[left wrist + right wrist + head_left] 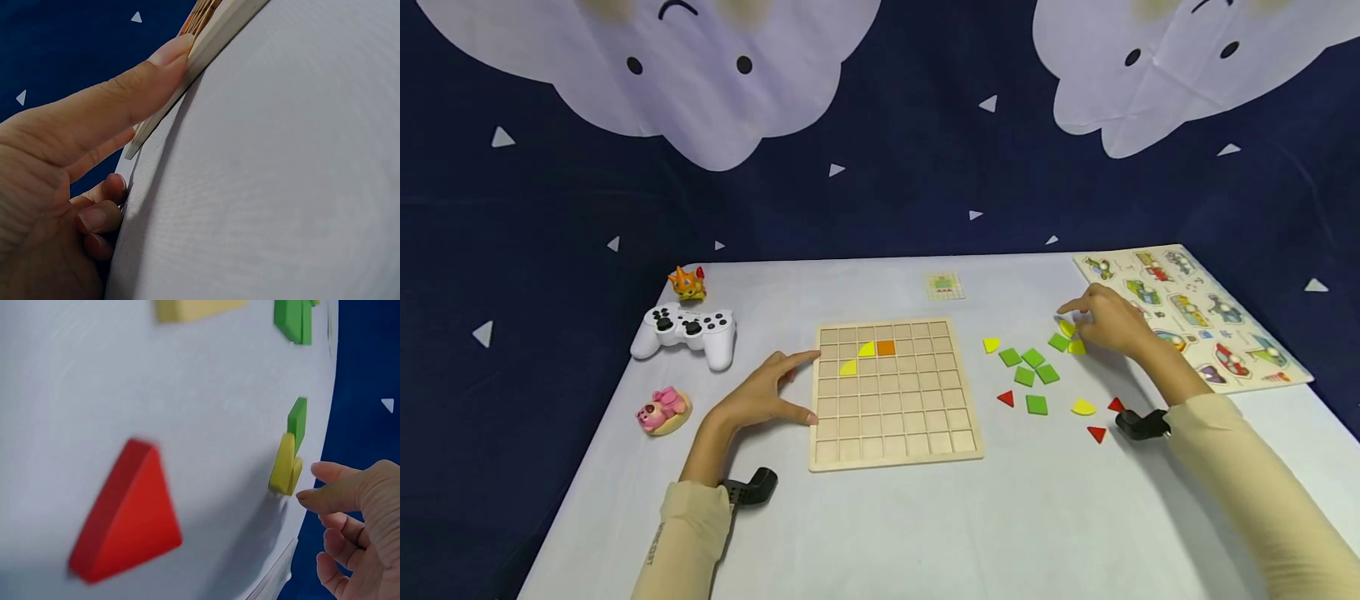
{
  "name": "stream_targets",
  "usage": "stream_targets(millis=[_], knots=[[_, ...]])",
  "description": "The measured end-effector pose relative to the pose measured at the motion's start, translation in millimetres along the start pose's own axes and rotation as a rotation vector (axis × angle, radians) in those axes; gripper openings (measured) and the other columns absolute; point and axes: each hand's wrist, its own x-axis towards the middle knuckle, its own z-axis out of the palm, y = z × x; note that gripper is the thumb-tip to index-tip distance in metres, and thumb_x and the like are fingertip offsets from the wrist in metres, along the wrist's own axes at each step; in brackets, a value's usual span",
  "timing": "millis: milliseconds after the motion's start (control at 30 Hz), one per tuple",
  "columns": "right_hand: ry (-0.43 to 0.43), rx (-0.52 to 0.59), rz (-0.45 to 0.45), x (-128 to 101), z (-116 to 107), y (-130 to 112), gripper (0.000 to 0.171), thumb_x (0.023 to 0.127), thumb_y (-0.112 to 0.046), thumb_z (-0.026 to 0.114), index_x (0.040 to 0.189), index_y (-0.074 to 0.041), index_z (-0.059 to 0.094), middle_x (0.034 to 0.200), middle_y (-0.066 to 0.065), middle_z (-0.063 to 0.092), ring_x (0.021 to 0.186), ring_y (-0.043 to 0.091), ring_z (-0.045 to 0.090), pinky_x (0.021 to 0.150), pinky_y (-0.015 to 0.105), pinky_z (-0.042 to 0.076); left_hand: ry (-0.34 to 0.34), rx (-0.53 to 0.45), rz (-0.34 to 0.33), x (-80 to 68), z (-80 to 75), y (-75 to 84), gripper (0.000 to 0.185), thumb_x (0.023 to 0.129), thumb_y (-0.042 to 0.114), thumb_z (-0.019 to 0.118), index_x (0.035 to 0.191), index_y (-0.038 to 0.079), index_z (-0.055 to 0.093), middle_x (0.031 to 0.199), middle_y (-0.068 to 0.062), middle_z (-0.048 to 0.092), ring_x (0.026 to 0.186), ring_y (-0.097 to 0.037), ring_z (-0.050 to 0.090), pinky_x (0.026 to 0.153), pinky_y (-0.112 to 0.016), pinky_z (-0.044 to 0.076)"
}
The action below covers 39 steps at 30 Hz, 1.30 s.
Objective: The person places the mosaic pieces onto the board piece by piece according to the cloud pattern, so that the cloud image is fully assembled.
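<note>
My left hand (756, 392) rests at the left side of a wooden grid board (895, 429), thumb and forefinger spread along its edge. The thumb (134, 94) lies against the board's side in the left wrist view. Two yellow quarter-circle tiles (848, 368) and an orange square tile (886, 347) sit in its upper cells. Over the right of the table, my right hand (1112, 321) has forefinger and thumb apart, close beside two yellow tiles (283, 464) and a green square tile (298, 422). Nothing shows between its fingertips.
More green square tiles (1025, 377), red triangles (1097, 434) and yellow tiles (1083, 407) lie right of the board. A small pattern card (943, 286) is behind it. A picture puzzle board (1206, 333) stands right; a white game controller (688, 332) and two figurines (664, 410) stand left.
</note>
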Motion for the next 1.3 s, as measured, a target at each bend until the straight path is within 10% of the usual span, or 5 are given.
stream_targets(millis=[1300], knots=[[0.047, -0.003, 0.048, -19, 12, 5, 0.032, 0.087, -0.021, 0.073, 0.107, 0.004, 0.074, 0.099, 0.017, 0.058, 0.092, 0.031, 0.055, 0.073, 0.045, 0.043, 0.004, -0.011, 0.009, 0.0, 0.5, -1.3, 0.101, 0.063, 0.028, 0.095, 0.15, 0.018, 0.045, 0.097, -0.008, 0.038, 0.092, -0.022, 0.037, 0.082, -0.038, 0.033]])
